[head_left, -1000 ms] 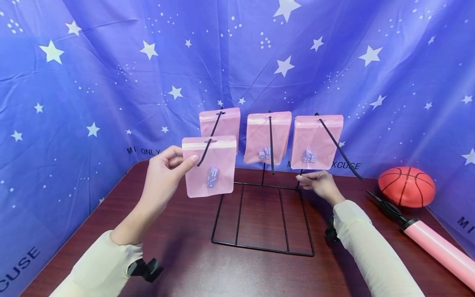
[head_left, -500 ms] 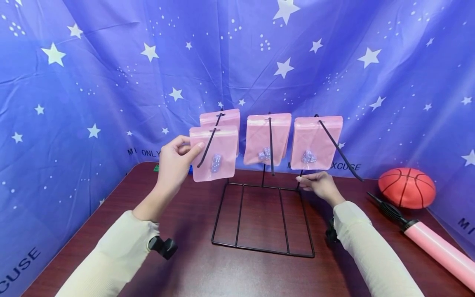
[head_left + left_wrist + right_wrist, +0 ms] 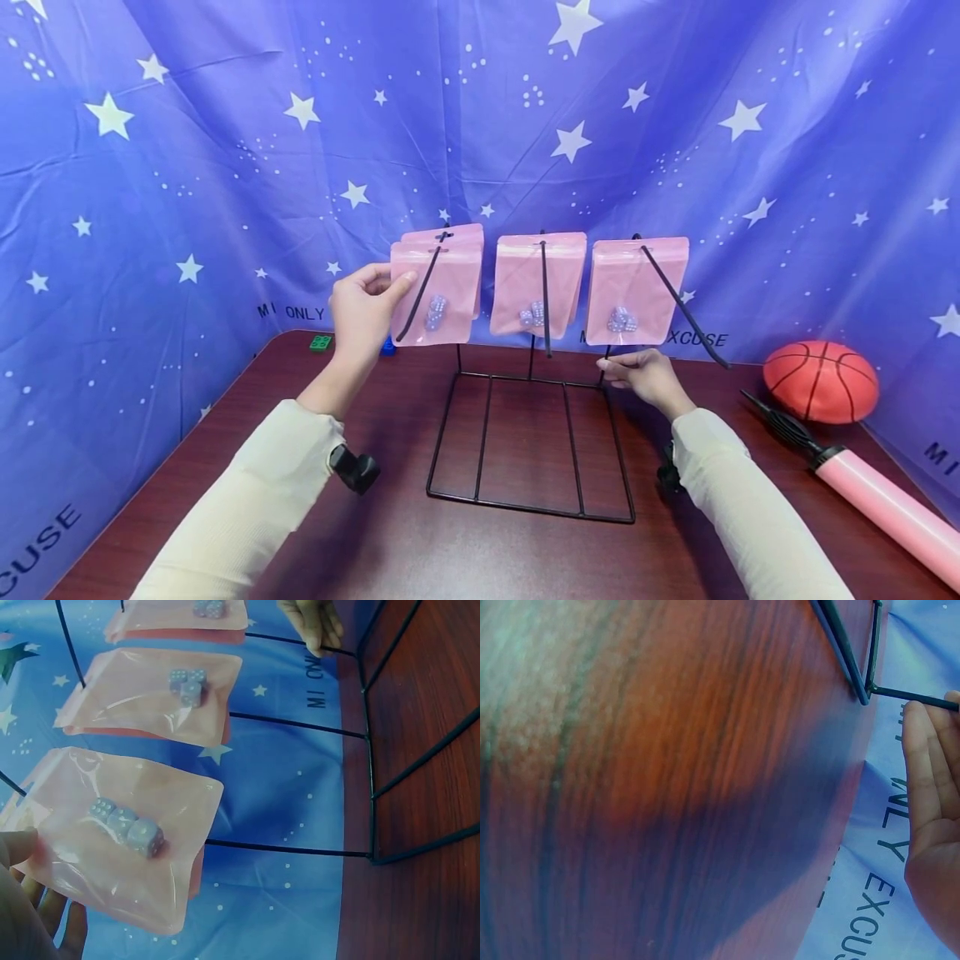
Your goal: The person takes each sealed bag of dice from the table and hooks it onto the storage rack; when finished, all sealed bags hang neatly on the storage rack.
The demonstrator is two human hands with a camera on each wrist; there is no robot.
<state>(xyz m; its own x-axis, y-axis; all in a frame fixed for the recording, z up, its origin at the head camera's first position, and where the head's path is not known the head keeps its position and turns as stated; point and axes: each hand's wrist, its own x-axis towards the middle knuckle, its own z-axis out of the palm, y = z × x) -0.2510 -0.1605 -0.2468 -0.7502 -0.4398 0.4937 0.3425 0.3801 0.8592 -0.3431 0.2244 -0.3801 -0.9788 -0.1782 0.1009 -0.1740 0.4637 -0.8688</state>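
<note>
A pink zip pouch (image 3: 420,279) with dice (image 3: 126,825) inside hangs by its slot on the left prong of a black wire rack (image 3: 530,505). My left hand (image 3: 365,308) pinches this pouch by its left edge, thumb in front. Close behind it on the same prong is another pink pouch, mostly covered. The middle pouch (image 3: 517,279) and the right pouch (image 3: 626,279), each showing dice, hang on their own prongs, with further pouches peeking out behind. My right hand (image 3: 647,377) pinches the rack's right upright low down, under the right pouch.
A red toy basketball (image 3: 821,382) and a pink hand pump (image 3: 885,504) with a black nozzle lie on the right of the brown table (image 3: 390,533). A green toy brick (image 3: 320,342) and a blue brick (image 3: 387,347) lie at the back left. A starry blue curtain hangs behind.
My left hand has pushed its pouch back and up along the left prong, towards the pouch behind, uncovering the green and blue bricks. My right hand stays on the upright.
</note>
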